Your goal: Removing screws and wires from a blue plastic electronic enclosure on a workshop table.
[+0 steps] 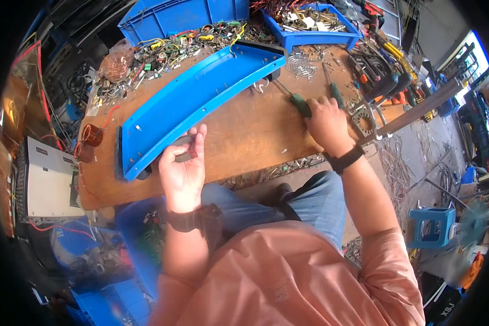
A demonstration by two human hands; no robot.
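Observation:
A long blue metal panel (171, 106) with raised edges and dark end pieces lies slantwise on the wooden bench. At its near edge my left hand (183, 168) is palm up with curled fingers, closed around a small grey piece (183, 142) whose kind I cannot make out. Farther right, my right hand (328, 125) is closed over the handle of a green-handled screwdriver (299, 104), its shaft pointing away to the left. A second green-handled screwdriver (336, 95) lies just beyond my fingers. Beside my right wrist sits a metal plate with a round opening (363, 124).
Piled small scrap parts (163, 60) cover the bench's far left, by a blue crate (185, 19). A blue tray (315, 39) of metal parts stands at the back. Hand tools (386, 84) crowd the right; copper coils (91, 136) lie at the left edge.

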